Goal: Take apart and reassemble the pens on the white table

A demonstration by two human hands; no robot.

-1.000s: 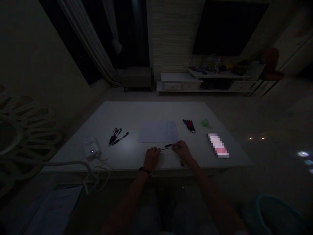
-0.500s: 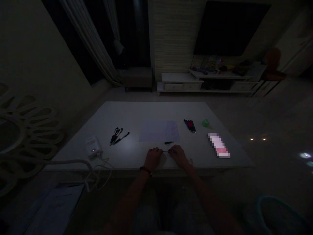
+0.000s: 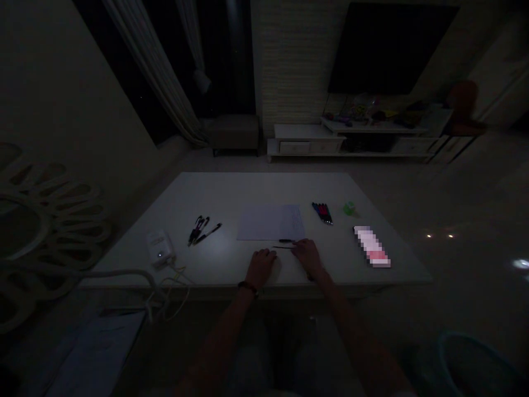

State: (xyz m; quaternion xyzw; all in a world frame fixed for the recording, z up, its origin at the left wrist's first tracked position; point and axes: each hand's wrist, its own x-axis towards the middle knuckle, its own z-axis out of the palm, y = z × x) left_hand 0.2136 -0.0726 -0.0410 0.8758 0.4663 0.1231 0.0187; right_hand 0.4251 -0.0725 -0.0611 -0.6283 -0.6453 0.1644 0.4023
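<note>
My left hand (image 3: 261, 266) rests near the table's front edge, its fingers curled; whatever they may hold is hidden. A little higher and to the right, my right hand (image 3: 306, 255) pinches one end of a thin dark rod that looks like a pen refill (image 3: 281, 247). The refill points left, its free end apart from my left hand. Just beyond it lies a short black pen part (image 3: 285, 240), close to my right fingertips. Behind that is a sheet of paper (image 3: 264, 222) with handwriting on its right side.
Several pens (image 3: 201, 229) lie on the table's left side, near a white box (image 3: 160, 248) with cables. To the right are a row of pens (image 3: 322, 213), a small green object (image 3: 349, 208) and a phone (image 3: 372, 246) with a blurred screen. The room is dim.
The refill end has come away from my left hand. My right hand has moved slightly right and away from me with the refill. My left hand stays nearly in place.
</note>
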